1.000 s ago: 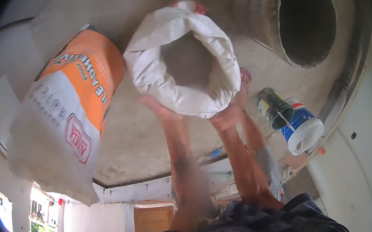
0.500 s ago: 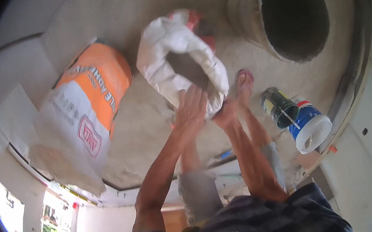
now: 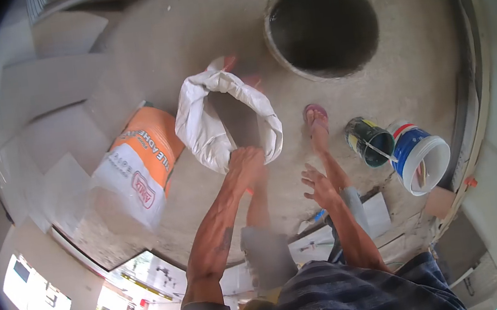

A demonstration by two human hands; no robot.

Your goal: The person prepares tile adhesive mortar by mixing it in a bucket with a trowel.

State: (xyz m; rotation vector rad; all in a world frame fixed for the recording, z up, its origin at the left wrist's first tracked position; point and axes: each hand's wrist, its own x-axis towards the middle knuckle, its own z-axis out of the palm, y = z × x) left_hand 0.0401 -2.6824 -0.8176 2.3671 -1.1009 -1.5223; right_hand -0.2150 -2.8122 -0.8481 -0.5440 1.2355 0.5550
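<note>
An opened white sack [image 3: 195, 130] stands on the floor in front of me, its rim rolled outward and grey material showing inside. My left hand [image 3: 246, 166] is closed on the near edge of that rim, its fingertips hidden from view. To the right, my right hand [image 3: 322, 188] hangs above the floor near my leg, fingers spread and holding nothing. A large round tub [image 3: 273, 45] with a dark interior stands beyond the sack, at the upper right.
An orange and white tile adhesive bag [image 3: 146, 143] lies to the left. At the right, a dark green paint-stained bucket [image 3: 363, 147] stands beside a blue and white bucket [image 3: 407, 146]. Pale sheets or tiles [image 3: 51, 87] lie along the left. My sandalled foot [image 3: 315, 115] is near the sack.
My right hand has let go of the sack's rim and drawn back toward me, its fingers opening. My left hand remains at the rim. The camera view has shifted.
</note>
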